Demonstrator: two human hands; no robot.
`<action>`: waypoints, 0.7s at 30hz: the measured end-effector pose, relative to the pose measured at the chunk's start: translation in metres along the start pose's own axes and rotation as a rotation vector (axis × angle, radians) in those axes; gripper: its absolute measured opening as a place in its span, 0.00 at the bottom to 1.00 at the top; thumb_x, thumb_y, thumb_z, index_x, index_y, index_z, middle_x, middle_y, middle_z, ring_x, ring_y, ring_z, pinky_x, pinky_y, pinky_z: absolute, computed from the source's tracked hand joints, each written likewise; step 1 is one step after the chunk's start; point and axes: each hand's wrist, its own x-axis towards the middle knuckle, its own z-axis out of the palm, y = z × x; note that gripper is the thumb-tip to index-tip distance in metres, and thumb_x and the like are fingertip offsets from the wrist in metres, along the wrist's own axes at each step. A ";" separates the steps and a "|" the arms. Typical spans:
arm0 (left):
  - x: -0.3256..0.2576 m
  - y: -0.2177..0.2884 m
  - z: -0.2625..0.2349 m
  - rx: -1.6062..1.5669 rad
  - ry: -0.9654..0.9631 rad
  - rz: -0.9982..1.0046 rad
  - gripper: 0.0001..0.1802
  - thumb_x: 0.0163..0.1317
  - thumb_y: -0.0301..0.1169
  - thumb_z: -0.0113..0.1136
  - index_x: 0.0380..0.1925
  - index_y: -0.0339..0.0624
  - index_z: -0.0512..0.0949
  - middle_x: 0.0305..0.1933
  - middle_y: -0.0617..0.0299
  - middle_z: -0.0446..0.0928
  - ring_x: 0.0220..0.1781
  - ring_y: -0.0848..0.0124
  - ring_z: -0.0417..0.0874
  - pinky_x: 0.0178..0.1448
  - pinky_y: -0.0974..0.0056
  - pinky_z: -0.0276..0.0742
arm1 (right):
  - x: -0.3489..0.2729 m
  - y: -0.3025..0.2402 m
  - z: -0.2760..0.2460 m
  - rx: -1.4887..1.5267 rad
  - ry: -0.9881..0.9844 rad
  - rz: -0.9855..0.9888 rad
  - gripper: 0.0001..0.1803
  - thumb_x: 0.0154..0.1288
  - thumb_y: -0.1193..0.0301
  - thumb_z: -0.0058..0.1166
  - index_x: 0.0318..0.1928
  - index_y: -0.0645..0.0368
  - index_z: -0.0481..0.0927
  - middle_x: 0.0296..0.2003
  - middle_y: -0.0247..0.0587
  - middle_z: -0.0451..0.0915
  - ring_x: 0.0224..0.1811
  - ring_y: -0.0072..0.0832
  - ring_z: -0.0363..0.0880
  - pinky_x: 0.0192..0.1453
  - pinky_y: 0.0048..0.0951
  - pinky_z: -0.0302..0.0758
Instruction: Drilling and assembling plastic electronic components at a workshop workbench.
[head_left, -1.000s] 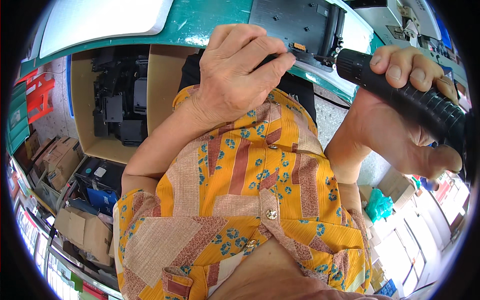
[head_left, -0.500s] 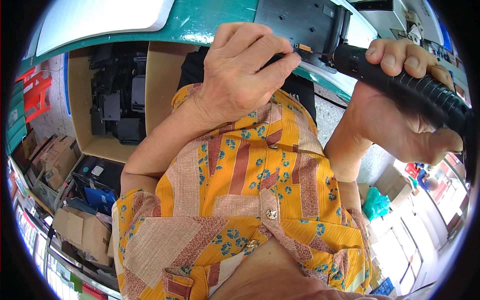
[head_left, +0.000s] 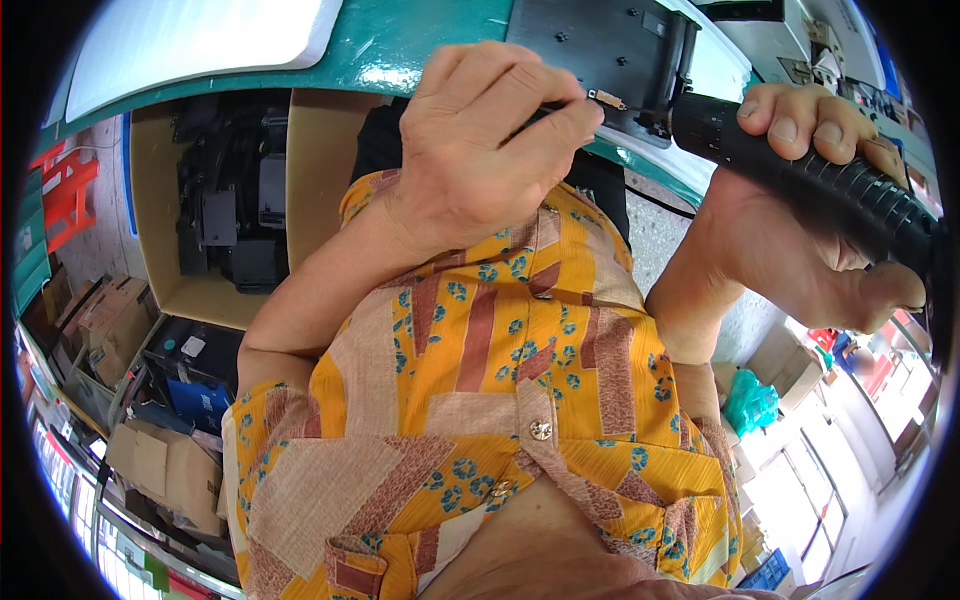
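Note:
My right hand [head_left: 800, 200] is wrapped round a black cylindrical electric screwdriver [head_left: 790, 160], with its thumb along the lower side. The driver's nose points left toward a small metallic, tan-coloured part [head_left: 609, 100]. Beside that part, the thumb and forefinger of my left hand [head_left: 500, 140] are pinched together; the small part sticks out just past their tips. Its hidden end and its exact kind cannot be made out. Beyond my hands, a black plastic panel [head_left: 600, 45] with small raised posts lies on the green table [head_left: 420, 50].
Below the table edge stands an open cardboard box [head_left: 210, 300] holding several black plastic parts [head_left: 235, 200]. A white foam sheet [head_left: 200, 50] lies at the far left of the table. Boxes [head_left: 165, 465] are stacked at left; a teal bag [head_left: 750, 402] sits at right.
My left hand has shifted very slightly left. The small part now looks paler and a little turned. The screwdriver has barely moved in my right hand.

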 end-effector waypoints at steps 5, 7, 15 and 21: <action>0.016 -0.005 0.005 0.017 0.023 0.065 0.20 0.44 0.26 0.77 0.41 0.48 0.88 0.40 0.67 0.83 0.42 0.64 0.82 0.45 0.61 0.76 | 0.000 -0.009 -0.011 0.066 -0.080 0.095 0.45 0.53 0.25 0.60 0.54 0.51 0.84 0.43 0.41 0.78 0.42 0.36 0.76 0.50 0.43 0.72; 0.023 -0.001 0.004 -0.002 -0.033 0.029 0.19 0.47 0.23 0.76 0.42 0.46 0.87 0.36 0.66 0.81 0.40 0.63 0.82 0.43 0.62 0.76 | -0.003 -0.018 -0.017 0.058 -0.073 0.089 0.45 0.53 0.25 0.59 0.54 0.51 0.84 0.43 0.41 0.78 0.42 0.36 0.76 0.50 0.43 0.72; 0.054 0.013 -0.013 0.077 -0.213 0.029 0.13 0.47 0.22 0.71 0.36 0.41 0.84 0.31 0.62 0.74 0.34 0.60 0.76 0.36 0.56 0.66 | -0.003 -0.013 -0.014 0.038 -0.081 0.090 0.44 0.55 0.26 0.57 0.54 0.51 0.84 0.43 0.42 0.79 0.41 0.36 0.76 0.49 0.43 0.73; 0.054 0.014 -0.011 0.084 -0.231 0.017 0.12 0.46 0.22 0.71 0.34 0.43 0.83 0.31 0.63 0.73 0.34 0.60 0.75 0.36 0.56 0.66 | -0.004 -0.017 -0.019 0.021 -0.088 0.093 0.43 0.56 0.26 0.56 0.53 0.51 0.85 0.43 0.42 0.79 0.41 0.37 0.76 0.49 0.44 0.73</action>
